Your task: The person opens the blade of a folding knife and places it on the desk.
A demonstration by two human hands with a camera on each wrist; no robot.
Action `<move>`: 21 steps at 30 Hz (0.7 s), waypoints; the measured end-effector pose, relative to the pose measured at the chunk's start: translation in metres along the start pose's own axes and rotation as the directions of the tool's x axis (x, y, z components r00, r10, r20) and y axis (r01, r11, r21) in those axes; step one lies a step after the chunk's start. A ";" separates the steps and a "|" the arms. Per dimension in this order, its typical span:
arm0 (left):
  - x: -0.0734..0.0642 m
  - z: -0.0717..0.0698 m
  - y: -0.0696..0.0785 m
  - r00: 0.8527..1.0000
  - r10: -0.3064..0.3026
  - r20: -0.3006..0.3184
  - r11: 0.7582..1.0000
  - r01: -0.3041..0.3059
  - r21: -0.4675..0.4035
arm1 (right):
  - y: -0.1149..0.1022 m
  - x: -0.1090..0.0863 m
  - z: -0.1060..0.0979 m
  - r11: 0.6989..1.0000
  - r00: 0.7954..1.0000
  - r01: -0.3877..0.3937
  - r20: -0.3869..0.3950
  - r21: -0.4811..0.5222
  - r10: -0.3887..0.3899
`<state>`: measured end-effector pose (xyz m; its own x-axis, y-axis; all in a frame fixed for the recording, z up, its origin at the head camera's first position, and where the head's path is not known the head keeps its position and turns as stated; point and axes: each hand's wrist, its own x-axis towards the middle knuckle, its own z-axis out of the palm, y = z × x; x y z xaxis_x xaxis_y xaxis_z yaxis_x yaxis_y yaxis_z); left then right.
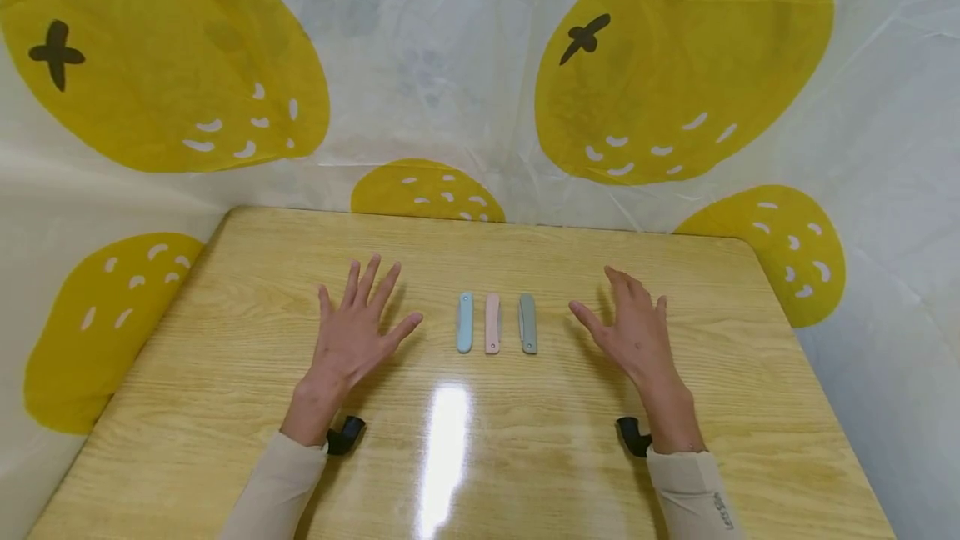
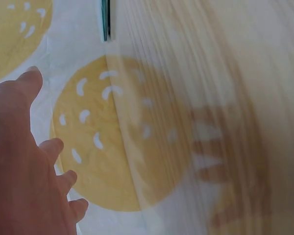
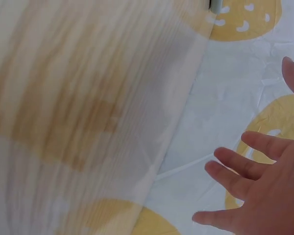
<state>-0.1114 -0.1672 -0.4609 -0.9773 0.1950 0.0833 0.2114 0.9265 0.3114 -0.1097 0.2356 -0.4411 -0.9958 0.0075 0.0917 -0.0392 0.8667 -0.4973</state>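
Three folded pocket knives lie side by side in a row on the wooden table (image 1: 480,265): a light blue knife (image 1: 465,323), a pink knife (image 1: 492,324) and a grey-green knife (image 1: 528,324). To the left of the row, my left hand (image 1: 352,340) is held with its fingers spread, apart from the blue knife. My right hand (image 1: 636,336) is on the other side, nearest the grey-green one, fingers extended and holding nothing. The left wrist view has my left hand (image 2: 19,147) at its left edge; the right wrist view has my right hand (image 3: 264,186) low at the right.
A white curtain (image 1: 442,65) printed with yellow fruit hangs behind and beside the table. Black wrist mounts (image 1: 347,436) sit at both sleeve cuffs. Glare (image 1: 444,457) shines on the tabletop in front of the knives.
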 end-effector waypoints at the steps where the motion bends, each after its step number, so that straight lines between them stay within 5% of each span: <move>1: 0.000 0.000 0.001 1.000 0.002 -0.001 1.000 -0.002 -0.006 | -0.001 0.000 0.000 1.000 1.000 0.000 0.006 0.006 0.000; 21: 0.006 0.004 0.018 0.999 0.045 0.011 0.995 -0.043 -0.090 | -0.032 0.006 0.015 0.994 0.994 0.014 0.103 0.108 -0.025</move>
<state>-0.1136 -0.1475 -0.4588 -0.9670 0.2395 0.0871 0.2543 0.8844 0.3913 -0.1157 0.2004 -0.4376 -0.9977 -0.0655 0.0146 -0.0616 0.8078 -0.5862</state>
